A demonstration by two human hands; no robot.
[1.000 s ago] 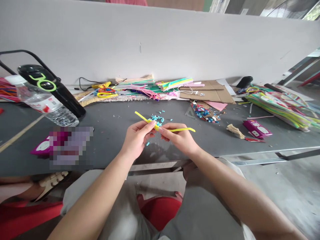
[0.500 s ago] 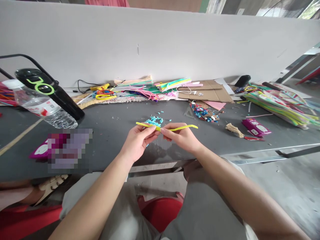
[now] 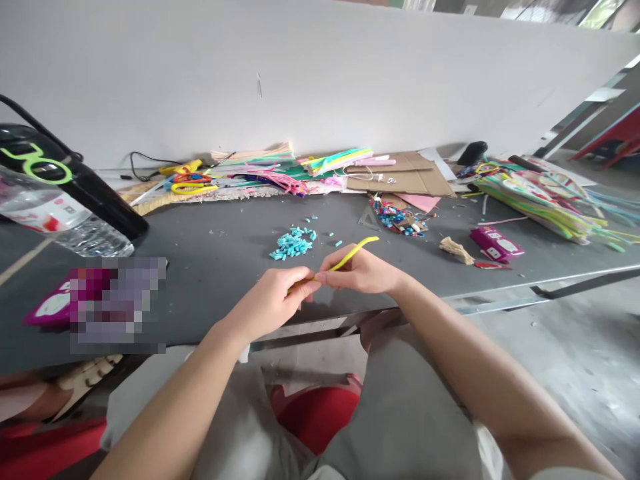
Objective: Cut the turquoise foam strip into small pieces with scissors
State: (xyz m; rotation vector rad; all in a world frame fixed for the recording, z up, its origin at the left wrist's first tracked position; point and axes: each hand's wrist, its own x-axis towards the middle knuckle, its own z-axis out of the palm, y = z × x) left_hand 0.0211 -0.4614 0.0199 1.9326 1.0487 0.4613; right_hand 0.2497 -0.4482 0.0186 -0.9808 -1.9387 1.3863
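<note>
A yellow pipe cleaner (image 3: 354, 255) runs between my two hands above the table's front edge. My left hand (image 3: 280, 293) pinches one end of it, and that end is mostly covered by the fingers. Close beside, my right hand (image 3: 363, 270) grips the same pipe cleaner between thumb and fingers, with its free end sticking up to the right. The fingertips of both hands meet or nearly meet. Just beyond them, a pile of small light-blue pieces (image 3: 293, 244) lies on the dark grey table (image 3: 210, 260), with a few scattered to the right.
Pipe cleaner bundles (image 3: 543, 207) lie at right, more along the back. Past my hands are cardboard (image 3: 400, 175), a triangle ruler (image 3: 369, 217) and mixed small bits (image 3: 400, 217). At right sits a purple packet (image 3: 496, 244); at left, a water bottle (image 3: 97, 232) and black tumbler (image 3: 107, 200).
Both hands have come down and nearer to me, uncovering the blue pile. The pipe cleaner has gone from nearly level to slanting up rightward, its left end now hidden in my left hand.
</note>
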